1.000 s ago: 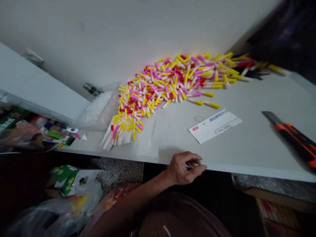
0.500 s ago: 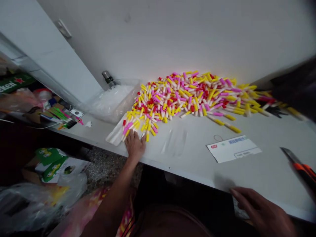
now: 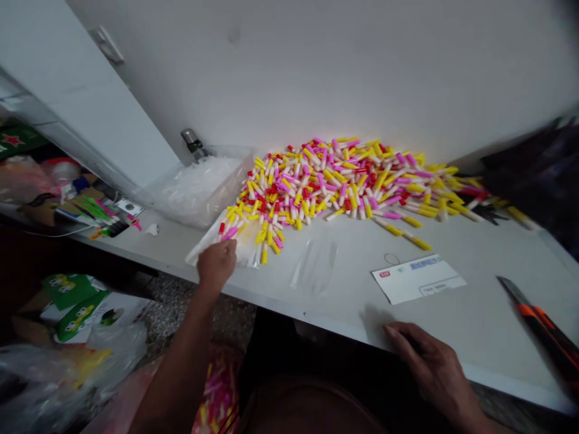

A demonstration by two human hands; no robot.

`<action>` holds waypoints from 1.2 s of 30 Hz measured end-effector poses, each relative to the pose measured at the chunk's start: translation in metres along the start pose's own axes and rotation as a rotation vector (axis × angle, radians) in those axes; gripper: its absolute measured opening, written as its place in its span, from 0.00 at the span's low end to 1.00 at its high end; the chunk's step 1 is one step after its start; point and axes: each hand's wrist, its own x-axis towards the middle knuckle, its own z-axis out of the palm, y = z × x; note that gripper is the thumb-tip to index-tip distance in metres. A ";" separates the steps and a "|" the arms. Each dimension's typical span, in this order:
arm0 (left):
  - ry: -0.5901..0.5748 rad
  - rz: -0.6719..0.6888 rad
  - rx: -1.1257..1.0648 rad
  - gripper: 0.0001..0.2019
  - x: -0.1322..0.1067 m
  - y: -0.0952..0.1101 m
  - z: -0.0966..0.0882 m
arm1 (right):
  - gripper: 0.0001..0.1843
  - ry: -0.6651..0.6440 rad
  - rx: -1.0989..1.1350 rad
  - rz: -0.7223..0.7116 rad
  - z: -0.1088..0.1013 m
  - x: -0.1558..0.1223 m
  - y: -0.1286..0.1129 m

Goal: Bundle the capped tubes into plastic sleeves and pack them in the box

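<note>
A big heap of small white tubes with yellow, pink and red caps point(image 3: 312, 181) lies on the table against the wall. Some of them spill at its left end onto a flat whitish plastic bag point(image 3: 203, 247). My left hand point(image 3: 217, 262) is closed at the near edge of that bag, close to a few tubes; whatever its fingers hold is hidden. At the table's front edge, my right hand point(image 3: 429, 361) rests with loosely bent fingers and the thumb apart, nothing visible in it. Clear plastic sleeves point(image 3: 314, 265) lie between the hands.
A printed white card point(image 3: 418, 278) and a rubber band point(image 3: 391, 259) lie right of the sleeves. Farther right is a box cutter point(image 3: 538, 325), blade out. A clear bag of white pieces point(image 3: 199, 187) stands left of the heap. Boxes point(image 3: 81, 307) and plastic bags sit on the floor.
My left hand has drawn left, away from the spilled tubes, and its fingers have curled in. My right hand has shifted left along the table edge. The view has turned slightly.
</note>
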 end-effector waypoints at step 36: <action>-0.358 1.064 -0.203 0.21 -0.050 0.059 0.080 | 0.15 -0.006 0.148 -0.115 0.020 0.014 -0.051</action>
